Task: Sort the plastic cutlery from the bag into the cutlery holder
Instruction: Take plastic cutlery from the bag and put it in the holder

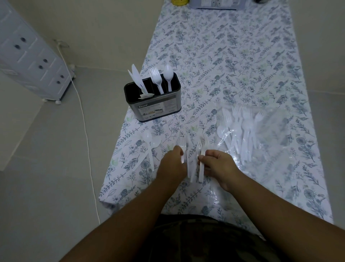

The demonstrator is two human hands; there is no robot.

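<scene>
A black and steel cutlery holder (158,107) stands at the table's left edge, with white knives (136,76), forks (155,77) and a spoon (168,74) upright in separate slots. The clear plastic bag (265,134) lies to the right with several white forks and spoons inside. Near the front edge my left hand (172,164) pinches a white fork (183,149). My right hand (218,165) grips another white fork (201,159) by its handle. A third white piece lies between the hands. Two white spoons (150,144) rest loose on the cloth left of my left hand.
The table carries a floral cloth (233,65). At its far end sit a yellow object (179,1) and a packet (216,4). To the left are a white drawer cabinet (31,61) on the floor and a white cable (82,116).
</scene>
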